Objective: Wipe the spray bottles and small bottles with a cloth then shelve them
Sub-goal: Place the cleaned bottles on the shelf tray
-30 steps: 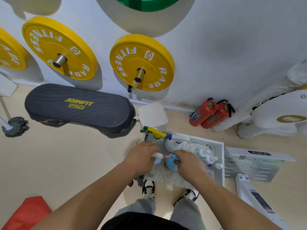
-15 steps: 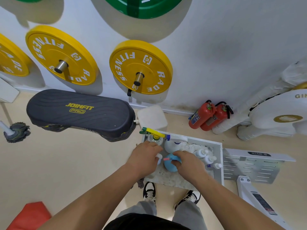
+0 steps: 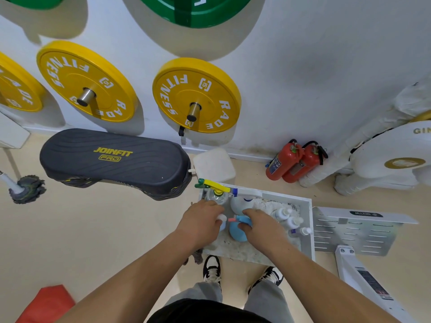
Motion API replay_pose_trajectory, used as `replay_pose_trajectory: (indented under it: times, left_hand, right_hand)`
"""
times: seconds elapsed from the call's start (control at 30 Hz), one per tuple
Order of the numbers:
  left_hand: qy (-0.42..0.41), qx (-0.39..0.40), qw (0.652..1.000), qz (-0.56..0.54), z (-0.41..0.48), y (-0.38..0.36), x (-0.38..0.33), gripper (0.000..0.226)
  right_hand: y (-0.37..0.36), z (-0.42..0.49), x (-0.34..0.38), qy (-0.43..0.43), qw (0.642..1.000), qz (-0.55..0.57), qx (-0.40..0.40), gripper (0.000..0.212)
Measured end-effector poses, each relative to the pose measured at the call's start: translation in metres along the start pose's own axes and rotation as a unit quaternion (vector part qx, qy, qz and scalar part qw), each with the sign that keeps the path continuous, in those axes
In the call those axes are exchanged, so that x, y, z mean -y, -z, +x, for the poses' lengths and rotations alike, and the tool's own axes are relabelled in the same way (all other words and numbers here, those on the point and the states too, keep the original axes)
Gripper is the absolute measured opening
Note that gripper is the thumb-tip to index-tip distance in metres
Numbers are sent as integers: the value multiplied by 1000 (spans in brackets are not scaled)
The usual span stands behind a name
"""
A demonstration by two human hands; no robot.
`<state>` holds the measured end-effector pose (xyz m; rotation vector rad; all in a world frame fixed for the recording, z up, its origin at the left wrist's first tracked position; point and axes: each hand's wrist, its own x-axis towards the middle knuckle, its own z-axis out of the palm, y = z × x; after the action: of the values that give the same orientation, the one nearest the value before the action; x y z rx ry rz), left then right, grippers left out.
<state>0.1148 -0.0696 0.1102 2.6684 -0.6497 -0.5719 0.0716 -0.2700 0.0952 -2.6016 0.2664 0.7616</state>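
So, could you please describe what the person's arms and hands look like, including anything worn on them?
Both forearms are bare from the bottom edge of the view to the fingers: no sleeves show. The left hand and right hand wear no gloves, and no watch, band or ring can be seen on either.

Counts: 2 hands, left and right. 4 spray bottles: yellow-trigger, white, blue, plus one mostly hidden under the left hand. 3 small white bottles. 2 red extinguishers. 3 yellow plates, 2 green plates, both cut off by the frame. 2 shoes.
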Motion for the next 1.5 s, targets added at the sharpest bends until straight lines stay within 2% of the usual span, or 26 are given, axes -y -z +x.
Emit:
replay_pose_trajectory:
  times: [0.13, 0.4, 0.57, 0.67, 0.87, 0.97, 1.1, 1.17, 1.33, 1.5]
  left_hand:
    - [-35, -35, 999, -15, 4, 5, -16, 33]
    - [-94, -78, 988, -97, 30, 5, -81, 28]
    - [-74, 2, 993, -87, 56, -9, -125, 24]
    - [-33, 58, 996, -58, 76, -18, -141, 26]
    - [-2, 127, 992, -22, 109, -46, -168, 42]
    - [-2, 152, 988, 8, 127, -61, -177, 49]
    - [20, 181, 983, 19, 144, -75, -181, 11]
    - [29, 185, 982, 17, 144, -76, -181, 13]
    - [65, 141, 988, 20, 149, -50, -181, 21]
    - [112, 76, 989, -60, 146, 16, -180, 24]
  right_hand:
    - [13, -8, -3, -3, 1000, -5, 9, 49]
    - [55, -31, -43, -81, 995, 51, -13, 43]
    - [77, -38, -102, -150, 983, 100, -42, 30]
    - [80, -32, -136, -181, 972, 145, -49, 30]
    - [73, -8, -166, -117, 980, 161, -14, 47]
    - [69, 4, -166, -63, 986, 157, 10, 45]
    - [63, 9, -173, -47, 987, 152, 33, 33]
    - [59, 10, -177, -43, 990, 130, 40, 34]
    - [56, 17, -181, -16, 992, 120, 45, 40]
    - [49, 23, -182, -24, 987, 150, 49, 33]
